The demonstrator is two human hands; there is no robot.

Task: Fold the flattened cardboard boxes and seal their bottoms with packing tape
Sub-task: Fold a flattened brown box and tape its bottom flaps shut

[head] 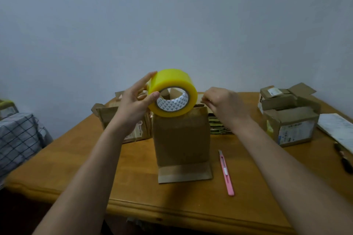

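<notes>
A folded brown cardboard box (182,137) stands upright in the middle of the wooden table (76,162), with one flap lying flat toward me. My left hand (133,101) grips a yellow roll of packing tape (172,92) and holds it above the box's top left edge. My right hand (223,105) is at the box's top right corner, its fingers curled as if pinching something thin; whether that is the tape's end or the box edge I cannot tell.
A pink utility knife (226,173) lies right of the box. Other cardboard boxes sit behind at left (110,116) and at right (290,120), with a stack of flattened cardboard (217,126) behind. A white slab (338,129) and a dark tool (343,158) lie far right. A checked cloth (17,139) is at left.
</notes>
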